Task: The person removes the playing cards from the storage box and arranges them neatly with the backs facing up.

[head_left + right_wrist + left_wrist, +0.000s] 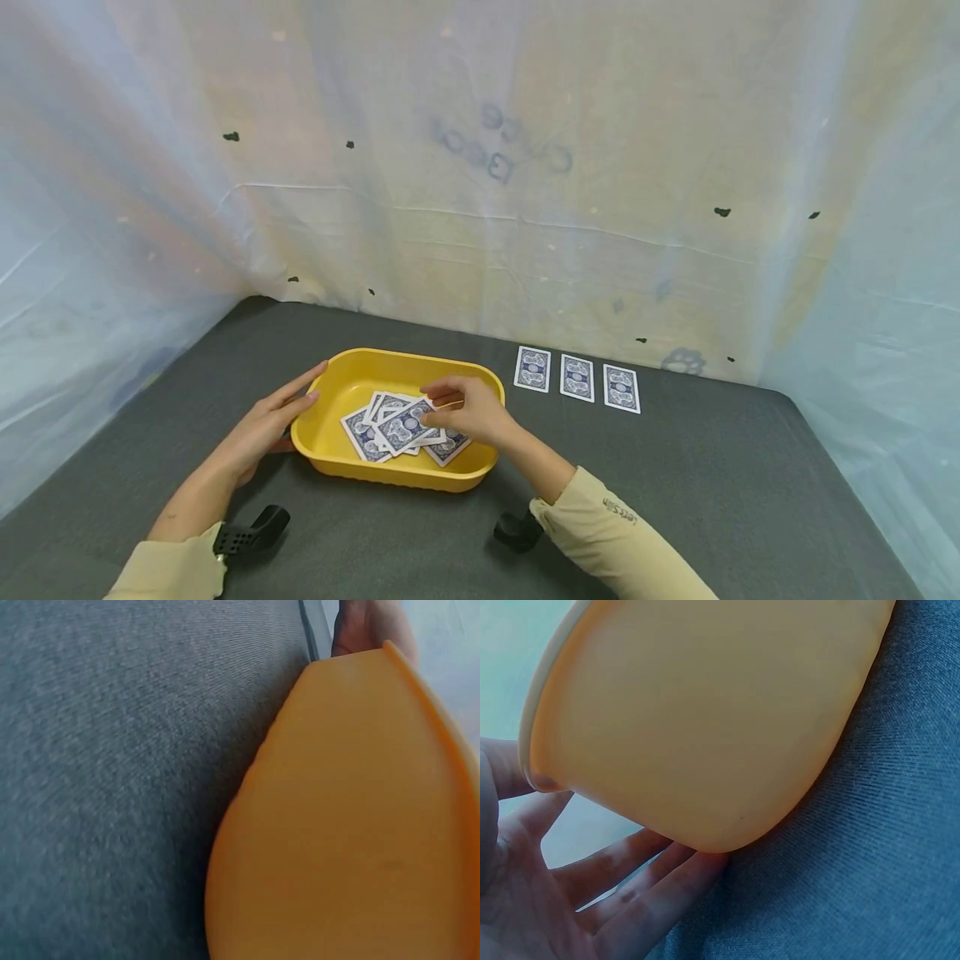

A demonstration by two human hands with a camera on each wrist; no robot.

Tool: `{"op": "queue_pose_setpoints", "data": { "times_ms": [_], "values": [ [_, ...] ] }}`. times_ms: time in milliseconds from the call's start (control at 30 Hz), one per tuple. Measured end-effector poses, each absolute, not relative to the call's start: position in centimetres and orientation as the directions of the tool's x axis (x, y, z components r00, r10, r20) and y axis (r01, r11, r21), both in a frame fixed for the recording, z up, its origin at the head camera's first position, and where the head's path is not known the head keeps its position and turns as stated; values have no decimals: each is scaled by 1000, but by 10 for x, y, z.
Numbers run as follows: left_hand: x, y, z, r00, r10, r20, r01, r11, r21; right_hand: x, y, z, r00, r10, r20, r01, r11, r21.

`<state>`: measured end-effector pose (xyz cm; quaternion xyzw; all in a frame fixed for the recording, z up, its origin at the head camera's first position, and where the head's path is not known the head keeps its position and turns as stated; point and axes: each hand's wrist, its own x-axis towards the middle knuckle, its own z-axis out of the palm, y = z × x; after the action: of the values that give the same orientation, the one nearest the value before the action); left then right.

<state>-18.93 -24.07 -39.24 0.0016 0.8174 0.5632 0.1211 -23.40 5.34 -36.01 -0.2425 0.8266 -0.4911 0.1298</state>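
We're mid pick-up: right hand (468, 410) reaches into the yellow tub (341, 385) w/ fingers pinching the top card (405, 423) of the loose pile inside. Left hand (262, 429) lies flat, fingers straight, vs. the tub's left wall, steadying it. Three cards (577, 378) lie face-down in a row to the right. Next, probably: lift this one clear w/o dragging others.

The backdrop sheet (495, 142) carries faint dark marker writing that shows through mirrored and blurred; a few round letters can be made out but no word reads for certain. The right sleeve (615, 542) bears a small line of printed lettering near the cuff, too small to read. The playing cards (576, 377) lie back-up, showing only a blue pattern.
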Motion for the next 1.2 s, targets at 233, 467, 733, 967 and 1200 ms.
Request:
{"op": "queue_pose_setpoints", "data": {
  "times_ms": [233, 467, 733, 967, 1200],
  "values": [
    [-188, -240, -392, -971, 134, -200, -141, 357, 924, -233, 43, -364, -824, -566, -39, -288, 477, -831],
    [-188, -241, -392, -970, 131, -205, -146, 360, 921, -231, 39, -367, -826, -557, -84, -287, 545, -788],
    [-188, -241, -394, -969, 129, -209, -149, 369, 917, -233, 35, -367, -810, -577, -101, -336, 599, -727],
    [-188, -241, -392, -971, 131, -198, -139, 364, 921, -233, 32, -368, -794, -600, -97, -370, 604, -706],
    [-189, -241, -393, -971, 142, -194, -131, 366, 921, -234, 32, -371, -766, -630, -133, -388, 616, -686]
  ]
}}
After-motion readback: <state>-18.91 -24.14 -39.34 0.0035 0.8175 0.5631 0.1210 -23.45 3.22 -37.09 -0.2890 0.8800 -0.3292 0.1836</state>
